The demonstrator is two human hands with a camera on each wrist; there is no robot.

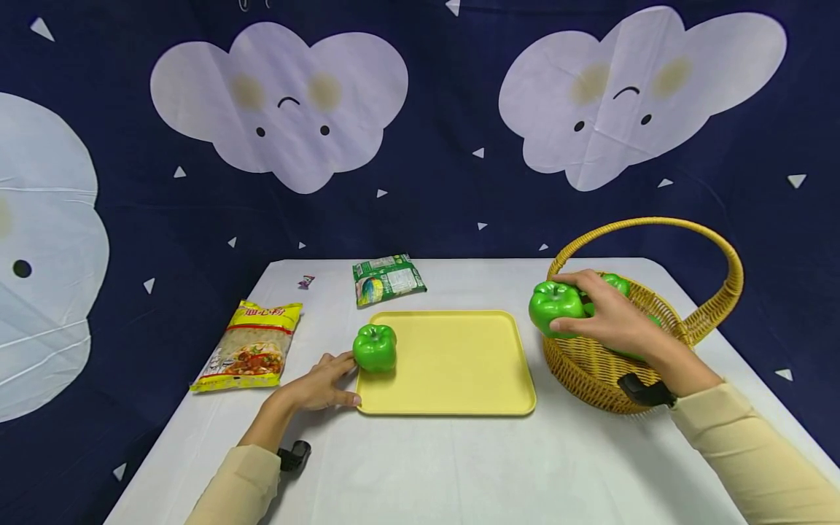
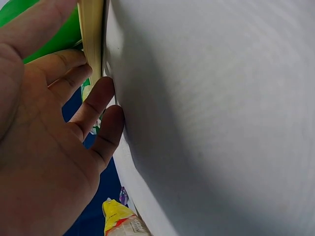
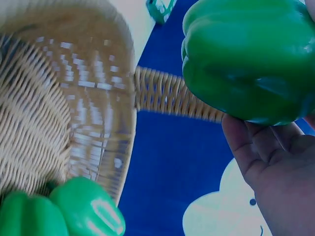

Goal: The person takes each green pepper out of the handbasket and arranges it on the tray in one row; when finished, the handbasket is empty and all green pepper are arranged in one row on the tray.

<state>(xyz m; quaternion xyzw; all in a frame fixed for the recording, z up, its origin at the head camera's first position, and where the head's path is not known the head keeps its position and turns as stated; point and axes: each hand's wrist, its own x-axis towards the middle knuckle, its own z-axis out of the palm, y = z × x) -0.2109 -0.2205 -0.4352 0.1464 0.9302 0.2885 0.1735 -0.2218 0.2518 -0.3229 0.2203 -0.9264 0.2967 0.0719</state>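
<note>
My right hand (image 1: pixel 607 310) grips a green bell pepper (image 1: pixel 555 309) over the left rim of a wicker basket (image 1: pixel 590 375). In the right wrist view that pepper (image 3: pixel 251 59) is held up beside the basket, with fingers beneath it. More green peppers (image 3: pixel 83 209) lie in the basket. My left hand (image 1: pixel 324 383) rests at the left edge of a yellow tray (image 1: pixel 459 364), its fingers loosely extended against the rim in the left wrist view. Another green bell pepper (image 1: pixel 375 348) sits on the tray's left side, close to those fingers.
A yellow food packet (image 1: pixel 252 346) lies on the table left of the tray. Behind the tray is a green packet (image 1: pixel 389 280). The basket's tall handle (image 1: pixel 656 221) arches above it. A dark blue cloth with clouds (image 1: pixel 446 197) hangs behind the white table (image 1: pixel 420 467).
</note>
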